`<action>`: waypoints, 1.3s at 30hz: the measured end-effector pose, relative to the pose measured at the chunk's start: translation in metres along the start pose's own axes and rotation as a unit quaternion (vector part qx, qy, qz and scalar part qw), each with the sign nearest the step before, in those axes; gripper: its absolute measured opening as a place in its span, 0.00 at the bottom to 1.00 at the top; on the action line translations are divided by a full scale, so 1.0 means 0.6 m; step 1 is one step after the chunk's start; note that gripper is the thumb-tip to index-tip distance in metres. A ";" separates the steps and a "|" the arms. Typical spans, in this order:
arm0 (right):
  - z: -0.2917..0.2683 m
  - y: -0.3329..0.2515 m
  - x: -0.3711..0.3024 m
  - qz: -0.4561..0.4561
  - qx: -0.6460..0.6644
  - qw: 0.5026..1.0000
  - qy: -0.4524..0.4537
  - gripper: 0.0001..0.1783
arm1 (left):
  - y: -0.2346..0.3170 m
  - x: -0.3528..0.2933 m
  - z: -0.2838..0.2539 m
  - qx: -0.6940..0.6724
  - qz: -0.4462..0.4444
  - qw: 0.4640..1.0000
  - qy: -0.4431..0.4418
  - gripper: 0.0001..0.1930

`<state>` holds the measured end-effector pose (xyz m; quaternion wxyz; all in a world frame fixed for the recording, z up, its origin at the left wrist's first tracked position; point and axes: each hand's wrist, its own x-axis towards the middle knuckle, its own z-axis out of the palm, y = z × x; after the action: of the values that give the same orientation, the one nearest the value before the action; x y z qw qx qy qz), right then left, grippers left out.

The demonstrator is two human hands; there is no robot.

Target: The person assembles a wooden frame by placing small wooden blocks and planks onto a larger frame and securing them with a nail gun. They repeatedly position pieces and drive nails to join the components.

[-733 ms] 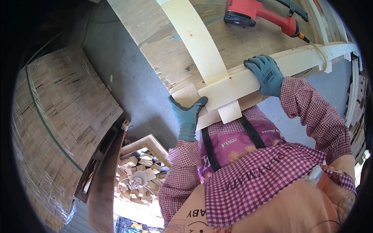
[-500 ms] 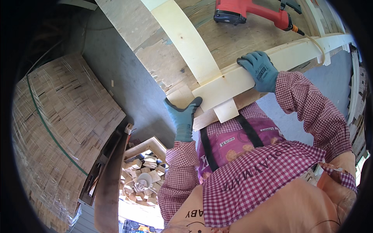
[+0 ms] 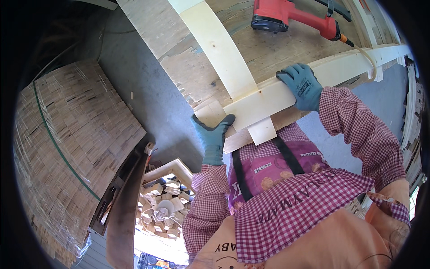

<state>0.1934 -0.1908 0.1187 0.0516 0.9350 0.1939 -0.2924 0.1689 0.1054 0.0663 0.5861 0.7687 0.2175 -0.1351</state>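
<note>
A long pale wooden plank (image 3: 264,98) lies along the near edge of the workbench. My right hand (image 3: 302,86), in a blue-grey glove, grips it, fingers over its top edge and palm on the near side. My left hand (image 3: 212,134), gloved alike, is at the plank's left end, thumb and fingers apart around the near end of a short flat board (image 3: 209,113). Its thumb lies by the plank's end; some fingertips are hidden. A second pale plank (image 3: 218,47) runs away from the first, meeting it at a corner. Under the long plank a small wood strip (image 3: 263,131) sticks out toward me.
On the worn plywood bench (image 3: 179,67) a red nail gun (image 3: 291,18) with an air hose lies at the far right. A plastic-wrapped stack of wood (image 3: 71,134) stands at left. Below is a box of offcuts (image 3: 168,201).
The whole view has shifted slightly, with bench and planks a little lower and to the right. Both hands keep their places on the wood.
</note>
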 end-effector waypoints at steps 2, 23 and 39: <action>0.003 0.000 0.000 -0.001 0.005 1.000 0.006 0.43 | 0.001 0.000 -0.001 0.005 0.003 1.000 0.001 0.40; -0.016 -0.009 -0.008 -0.007 0.100 0.993 0.055 0.53 | 0.023 -0.004 -0.001 -0.066 -0.072 0.995 -0.024 0.45; -0.040 -0.063 0.030 0.014 0.171 0.985 0.009 0.39 | 0.001 -0.001 -0.002 -0.014 -0.018 0.999 -0.025 0.40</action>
<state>0.2048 -0.1449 0.1287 -0.1064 0.9353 0.1287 -0.3119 0.1686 0.1060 0.0674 0.5995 0.7527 0.2185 -0.1623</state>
